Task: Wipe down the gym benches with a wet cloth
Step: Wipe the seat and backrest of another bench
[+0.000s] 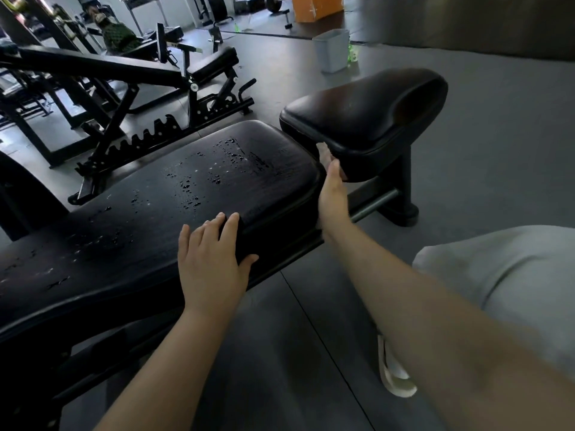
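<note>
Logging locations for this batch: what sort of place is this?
Almost certainly a gym: a padded black bench under the hands, another adjustable bench beside it, and a barbell plate at the back.

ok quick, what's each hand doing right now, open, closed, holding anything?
Left hand: open, flat on the near edge of the back pad, holding nothing.
Right hand: in the gap under the seat pad; grip cannot be told.

Two benches, the near one [155,213] and a far one [124,66], two hands, left [211,262] and right [333,197], one bin [333,51].
</note>
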{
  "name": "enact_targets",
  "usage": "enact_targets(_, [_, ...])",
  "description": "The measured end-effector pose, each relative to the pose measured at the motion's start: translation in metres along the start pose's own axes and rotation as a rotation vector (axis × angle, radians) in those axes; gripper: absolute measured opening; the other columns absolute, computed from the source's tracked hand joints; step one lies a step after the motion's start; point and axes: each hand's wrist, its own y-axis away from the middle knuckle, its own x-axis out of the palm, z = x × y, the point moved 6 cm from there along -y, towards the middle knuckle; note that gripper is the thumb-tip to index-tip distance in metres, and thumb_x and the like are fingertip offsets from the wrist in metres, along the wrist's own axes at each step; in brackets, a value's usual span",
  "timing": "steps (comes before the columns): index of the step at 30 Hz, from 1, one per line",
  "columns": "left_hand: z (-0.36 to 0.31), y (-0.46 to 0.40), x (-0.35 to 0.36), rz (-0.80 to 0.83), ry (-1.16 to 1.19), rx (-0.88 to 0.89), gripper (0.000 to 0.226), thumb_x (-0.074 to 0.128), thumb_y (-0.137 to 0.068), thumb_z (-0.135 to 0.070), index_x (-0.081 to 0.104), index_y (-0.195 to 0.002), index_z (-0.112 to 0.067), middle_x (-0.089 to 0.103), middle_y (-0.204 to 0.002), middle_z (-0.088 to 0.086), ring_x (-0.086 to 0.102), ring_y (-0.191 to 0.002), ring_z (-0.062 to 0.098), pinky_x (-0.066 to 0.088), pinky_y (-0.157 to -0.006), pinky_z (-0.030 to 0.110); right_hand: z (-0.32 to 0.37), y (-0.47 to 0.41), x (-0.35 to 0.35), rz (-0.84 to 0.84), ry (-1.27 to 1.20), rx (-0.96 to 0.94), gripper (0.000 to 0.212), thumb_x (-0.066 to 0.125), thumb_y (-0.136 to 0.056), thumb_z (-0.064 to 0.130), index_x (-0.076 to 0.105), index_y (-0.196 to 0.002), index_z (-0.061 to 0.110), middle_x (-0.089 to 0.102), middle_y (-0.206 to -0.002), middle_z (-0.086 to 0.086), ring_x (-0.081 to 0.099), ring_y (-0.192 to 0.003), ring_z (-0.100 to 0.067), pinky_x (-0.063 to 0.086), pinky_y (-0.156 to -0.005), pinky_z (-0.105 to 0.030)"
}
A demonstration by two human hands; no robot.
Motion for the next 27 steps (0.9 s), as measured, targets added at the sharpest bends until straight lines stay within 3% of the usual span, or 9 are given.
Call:
enact_targets(3, [0.000,0.001,0.000,0.013,0.002,-0.008,0.074,0.088,-0.059,-0.031,0.059,-0.123,-0.008,0.062,-0.121,0.017,0.059,-0.108,0.037,0.029,-0.106,0.055,-0.003,-0.012,0.001,0.155,-0.008,0.063,0.046,0.015,-0.104,0.041,0.039,-0.142,0.031,0.036,-0.138,0.027,0.029,-0.130,0.005,0.013,-0.119,-0.029])
enact_targets(5, [0.000,0.000,-0.001,0.009,0.011,-0.011,0.074,0.088,-0.058,-0.030,0.059,-0.123,-0.008,0.062,-0.121,0.016,0.059,-0.109,0.036,0.028,-0.107,0.055,-0.003,0.001,-0.002,0.061,0.058,-0.017,0.046,0.022,-0.103,0.043,0.034,-0.145,0.031,0.032,-0.140,0.031,0.023,-0.134,0.005,0.012,-0.116,-0.027])
enact_targets(9, [0.000,0.000,0.001,0.009,0.008,-0.013,0.074,0.088,-0.058,-0.030,0.059,-0.123,-0.008,0.062,-0.121,0.016,0.059,-0.109,0.037,0.027,-0.108,0.054,-0.016,0.015,-0.004,-0.025,0.250,-0.108,0.054,0.028,-0.098,0.047,0.030,-0.148,0.025,0.029,-0.153,0.005,0.023,-0.140,-0.010,0.018,-0.112,-0.033])
enact_targets(11, [0.000,0.000,0.000,0.013,0.007,-0.015,0.074,0.088,-0.058,-0.030,0.059,-0.122,-0.008,0.062,-0.120,0.016,0.059,-0.108,0.037,0.026,-0.108,0.054,-0.007,0.000,-0.004,0.027,0.264,-0.154,0.057,0.027,-0.094,0.050,0.044,-0.139,0.021,0.040,-0.146,0.003,0.032,-0.134,-0.006,0.022,-0.110,-0.027])
enact_targets(16, [-0.001,0.000,0.001,0.032,-0.001,-0.005,0.075,0.089,-0.057,-0.029,0.060,-0.122,-0.007,0.063,-0.119,0.017,0.060,-0.107,0.037,0.027,-0.107,0.056,0.012,-0.024,0.004,0.214,0.172,-0.131,0.038,0.032,-0.100,0.025,0.063,-0.116,0.011,0.056,-0.123,0.006,0.047,-0.107,0.018,0.029,-0.094,-0.003])
enact_targets(19, [-0.001,0.000,0.001,0.027,-0.005,-0.001,0.075,0.089,-0.056,-0.029,0.060,-0.121,-0.007,0.063,-0.119,0.017,0.060,-0.106,0.037,0.027,-0.107,0.056,0.009,-0.012,0.002,0.150,0.251,-0.093,0.049,0.036,-0.092,0.046,0.057,-0.126,0.017,0.053,-0.129,0.009,0.044,-0.123,-0.001,0.031,-0.109,-0.028])
enact_targets(21, [-0.001,-0.001,0.000,0.025,-0.008,-0.003,0.075,0.089,-0.056,-0.029,0.060,-0.121,-0.006,0.063,-0.118,0.018,0.060,-0.105,0.038,0.027,-0.107,0.056,0.010,0.004,0.004,0.087,0.378,-0.118,0.071,0.025,-0.084,0.062,0.043,-0.137,0.016,0.040,-0.142,0.000,0.035,-0.132,-0.017,0.029,-0.110,-0.046])
enact_targets(23, [-0.001,-0.001,-0.001,0.029,-0.007,-0.007,0.075,0.090,-0.055,-0.028,0.060,-0.120,-0.006,0.064,-0.117,0.018,0.061,-0.104,0.038,0.028,-0.106,0.056,0.010,0.022,0.004,0.057,0.476,-0.106,0.086,0.019,-0.078,0.068,0.026,-0.146,0.015,0.021,-0.153,-0.009,0.022,-0.140,-0.027,0.022,-0.112,-0.052])
enact_targets(27, [-0.004,-0.002,-0.002,0.104,-0.024,-0.005,0.076,0.089,-0.056,-0.031,0.060,-0.122,-0.008,0.063,-0.120,0.015,0.060,-0.108,0.035,0.024,-0.108,0.054,0.010,0.060,0.013,0.150,0.717,-0.249,0.084,0.017,-0.086,0.065,0.010,-0.151,0.013,-0.005,-0.158,-0.018,-0.007,-0.145,-0.031,0.004,-0.116,-0.053])
